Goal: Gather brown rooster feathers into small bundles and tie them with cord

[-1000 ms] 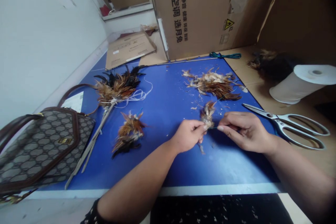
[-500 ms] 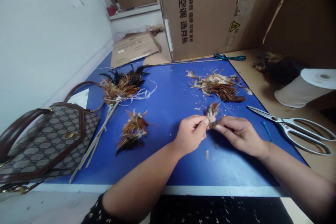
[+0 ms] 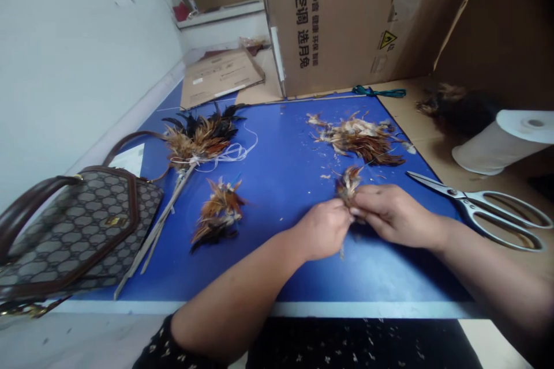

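Between my fingertips is a small bunch of brown and pale feathers (image 3: 348,180), its tips pointing away from me. My left hand (image 3: 325,229) is closed with its fingers curled in at the bunch's lower end. Pinching the same end from the right is my right hand (image 3: 392,213), its thumb meeting the left fingers. The lower part of the bunch is hidden by my fingers. Just beyond lies a loose pile of brown and cream feathers (image 3: 366,139). Left of my hands, a smaller feather cluster (image 3: 219,213) rests on the blue table top (image 3: 277,184).
Large scissors (image 3: 480,204) and a white roll (image 3: 497,144) stand on the right. At left are a patterned handbag (image 3: 82,225) and a feather bundle (image 3: 201,138) on sticks with white string (image 3: 234,153). A big cardboard box (image 3: 346,29) borders the back, near a teal cord (image 3: 381,92).
My hands have come together at the base of the feather bunch. The right hand moved left and the left fingers turned inward; the bunch stays in my grip.
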`<control>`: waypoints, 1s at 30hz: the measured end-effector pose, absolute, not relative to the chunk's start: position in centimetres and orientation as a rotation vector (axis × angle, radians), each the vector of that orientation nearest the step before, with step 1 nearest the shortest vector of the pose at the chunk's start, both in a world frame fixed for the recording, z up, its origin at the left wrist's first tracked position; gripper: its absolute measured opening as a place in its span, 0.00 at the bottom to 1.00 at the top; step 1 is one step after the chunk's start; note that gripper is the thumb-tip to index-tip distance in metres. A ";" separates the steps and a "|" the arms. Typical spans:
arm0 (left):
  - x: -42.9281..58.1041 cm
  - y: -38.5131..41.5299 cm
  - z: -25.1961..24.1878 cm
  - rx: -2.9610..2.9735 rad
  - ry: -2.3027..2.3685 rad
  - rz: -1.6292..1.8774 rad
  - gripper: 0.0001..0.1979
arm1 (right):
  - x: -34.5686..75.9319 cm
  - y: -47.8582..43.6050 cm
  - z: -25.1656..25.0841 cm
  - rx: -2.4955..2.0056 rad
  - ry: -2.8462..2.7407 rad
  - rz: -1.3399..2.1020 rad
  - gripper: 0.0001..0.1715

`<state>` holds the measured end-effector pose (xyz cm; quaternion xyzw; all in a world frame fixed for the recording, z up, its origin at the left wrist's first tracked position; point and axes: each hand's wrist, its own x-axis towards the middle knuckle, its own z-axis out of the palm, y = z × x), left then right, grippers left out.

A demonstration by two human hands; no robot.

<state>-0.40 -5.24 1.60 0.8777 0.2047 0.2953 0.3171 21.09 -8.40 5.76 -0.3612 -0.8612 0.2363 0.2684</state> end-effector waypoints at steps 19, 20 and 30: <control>1.2 -6.2 1.1 1.162 0.707 0.752 0.18 | 19.1 -9.7 3.6 -1.056 -1.825 0.786 0.12; 1.1 -6.3 1.2 1.177 0.716 0.721 0.18 | 19.2 -9.7 3.7 -1.037 -1.846 0.777 0.11; 2.2 -8.1 1.4 0.972 0.856 0.865 0.20 | 18.3 -10.0 2.5 -1.046 -1.929 0.340 0.15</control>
